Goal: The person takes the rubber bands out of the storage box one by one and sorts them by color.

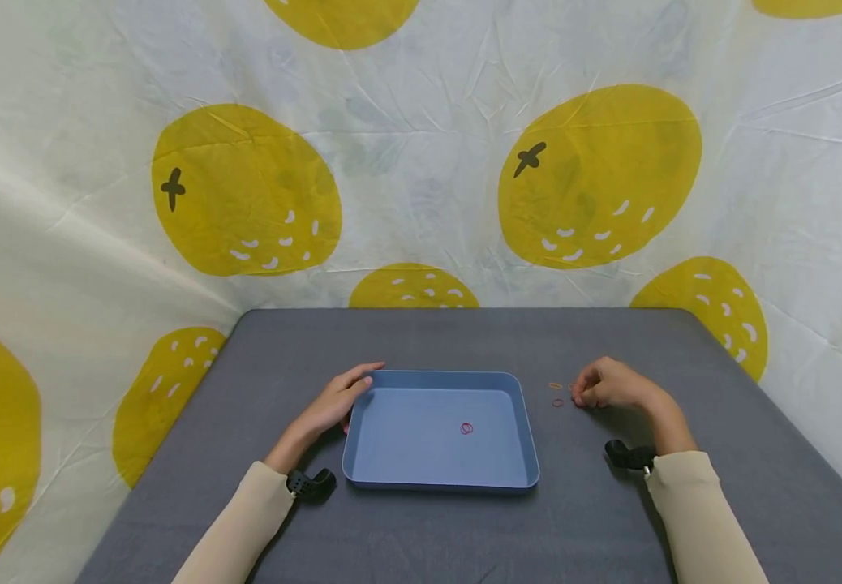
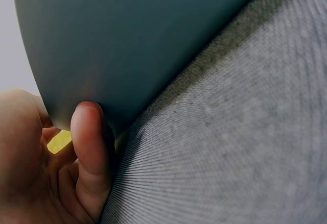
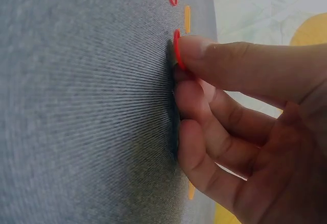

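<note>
A blue rectangular tray point(image 1: 436, 478) lies on the grey table, and my left hand point(image 1: 337, 401) holds its far left corner, with the thumb at the rim. The left wrist view shows a fingertip point(image 2: 87, 114) against the tray's outer wall. Inside the tray lies what looks like a red rubber band point(image 1: 467, 428), looped or doubled. Right of the tray, my right hand point(image 1: 611, 385) pinches a red rubber band point(image 3: 177, 45) at the tabletop between thumb and fingers. Near its fingertips lie another red rubber band point(image 1: 557, 402) and an orange-yellow one point(image 1: 556, 385).
Another orange-yellow band point(image 3: 191, 190) shows beyond the right fingers in the right wrist view. Grey cloth covers the table point(image 1: 436, 535). Behind it hangs a white curtain point(image 1: 421, 186) with large yellow fruit prints. Each wrist wears a small black device point(image 1: 311, 485).
</note>
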